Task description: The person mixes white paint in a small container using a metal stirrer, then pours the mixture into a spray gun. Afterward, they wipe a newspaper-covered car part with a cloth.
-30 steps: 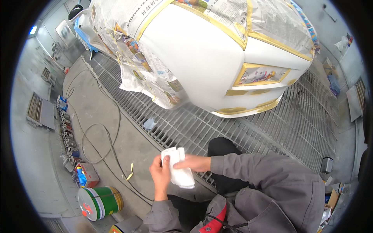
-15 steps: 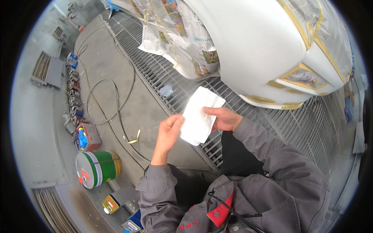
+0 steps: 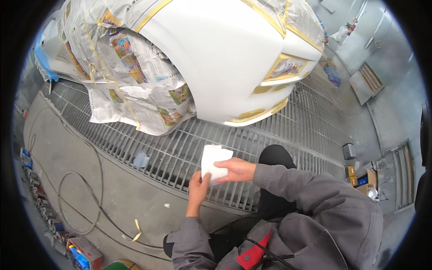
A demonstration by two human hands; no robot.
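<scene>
A folded white paper towel or wipe (image 3: 213,156) is in front of me, held up above the metal floor grating. My left hand (image 3: 197,188) pinches its lower left corner between thumb and fingers. From the right, my right hand (image 3: 236,170) grips it, thumb on top and the other fingers mostly hidden beneath. Beyond my hands, apart from them, stands a white car body (image 3: 216,58). Newspaper sheets (image 3: 135,101) cover its wheel opening and side, fixed with yellow masking tape (image 3: 252,114) that also runs along the bumper and around the lamp area.
Slatted grating (image 3: 180,148) runs under the car. A dark hose (image 3: 102,198) lies coiled on the grey floor at the left, near a tape scrap (image 3: 137,230) and a crumpled bluish piece (image 3: 141,159). Boxes and cans (image 3: 366,177) stand at the right by the wall.
My view has swung right, bringing more of the car and right wall in. The paper towel appears smaller and more folded, and my hands are closer together.
</scene>
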